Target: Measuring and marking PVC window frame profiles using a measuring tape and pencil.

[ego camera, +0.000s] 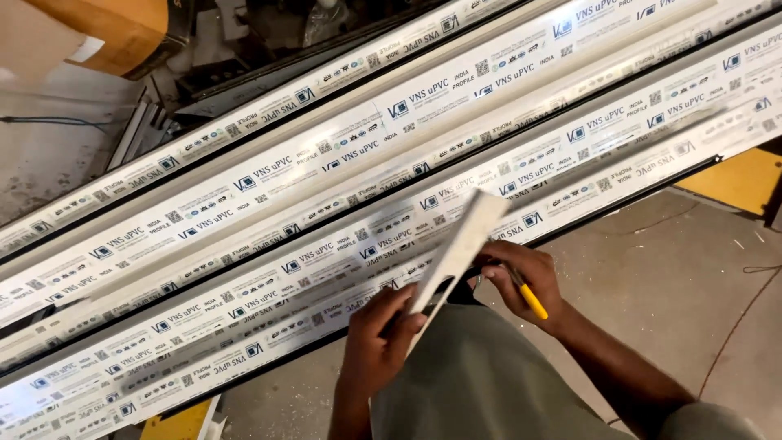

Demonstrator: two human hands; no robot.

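Note:
My left hand (377, 336) grips the lower end of a short white plastic strip (461, 242), which slants up to the right over the long profiles. My right hand (521, 279) touches the strip's right edge and holds a yellow pencil (530, 300) between its fingers. Both hands are close to my body, at the near edge of several long white window profiles (342, 163) wrapped in printed protective film. The profiles lie side by side and run diagonally from lower left to upper right.
A black frame rail (627, 200) edges the near side of the profiles. Concrete floor (692, 269) lies to the right, with a yellow block (737, 179) at the far right. A brown cardboard box (106, 28) sits at top left beside metal scraps.

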